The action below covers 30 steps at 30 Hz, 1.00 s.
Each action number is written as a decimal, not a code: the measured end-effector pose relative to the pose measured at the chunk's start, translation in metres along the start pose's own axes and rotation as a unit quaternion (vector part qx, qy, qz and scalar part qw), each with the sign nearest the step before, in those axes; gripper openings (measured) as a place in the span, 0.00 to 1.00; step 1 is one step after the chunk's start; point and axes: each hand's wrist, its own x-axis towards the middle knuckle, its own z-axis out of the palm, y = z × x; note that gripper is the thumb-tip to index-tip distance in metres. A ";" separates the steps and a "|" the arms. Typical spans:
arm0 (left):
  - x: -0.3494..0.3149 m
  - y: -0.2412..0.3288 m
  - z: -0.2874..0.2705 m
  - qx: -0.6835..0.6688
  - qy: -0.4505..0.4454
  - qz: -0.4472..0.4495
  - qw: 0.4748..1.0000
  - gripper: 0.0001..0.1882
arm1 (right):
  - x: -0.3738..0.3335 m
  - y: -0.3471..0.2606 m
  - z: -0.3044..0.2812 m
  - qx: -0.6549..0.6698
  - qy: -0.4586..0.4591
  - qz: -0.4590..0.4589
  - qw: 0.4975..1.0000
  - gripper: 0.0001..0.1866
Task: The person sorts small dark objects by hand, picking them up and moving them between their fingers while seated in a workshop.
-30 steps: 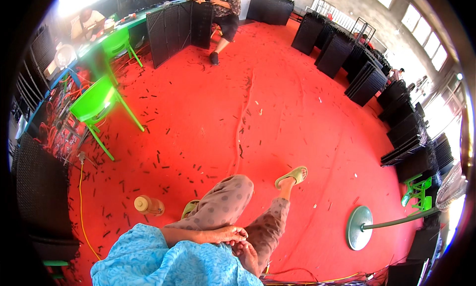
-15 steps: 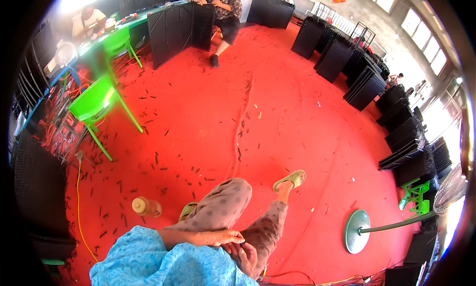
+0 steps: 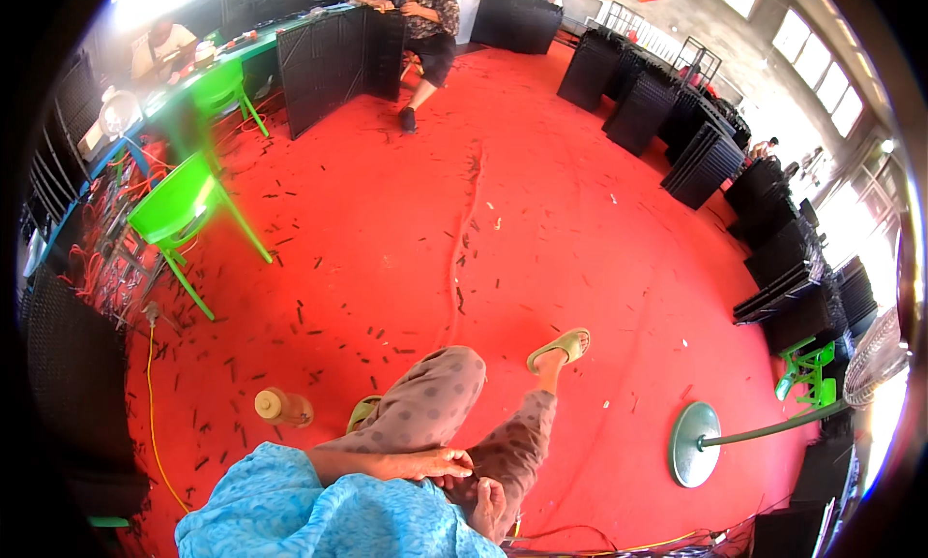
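My left hand lies over my lap, reaching in from the left across my thigh. Its thumb and fingers are pressed together at the tips. Close by, my right hand rests on the right thigh with its fingers curled in a pinch. The fingertips of both hands point at each other with a small gap between. Whatever they hold, if anything, is too small to name. Patterned brownish trousers and a blue top surround the hands.
A capped bottle stands on the red floor among scattered dark strips. Green chairs are at left, a fan's round base at right. Black panels line the right side. Another person sits behind a black panel.
My hands have drawn slightly apart at the fingertips, staying over my lap. The whole view has shifted a little. The seated person's arms have barely moved.
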 end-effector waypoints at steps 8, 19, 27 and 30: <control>0.005 -0.002 0.002 -0.008 -0.006 -0.009 1.000 0.21 | -0.004 -0.010 0.005 0.060 -0.017 0.040 0.997 0.09; 0.002 0.001 0.004 0.140 -0.034 0.046 0.989 0.13 | -0.006 -0.014 0.003 0.068 0.007 0.041 0.997 0.10; 0.001 -0.007 0.005 0.049 -0.047 0.048 0.997 0.10 | -0.013 -0.034 0.009 0.213 -0.092 0.134 0.964 0.06; -0.007 0.019 0.004 0.112 -0.066 0.021 0.991 0.12 | -0.008 -0.032 0.007 0.200 -0.117 0.124 0.965 0.06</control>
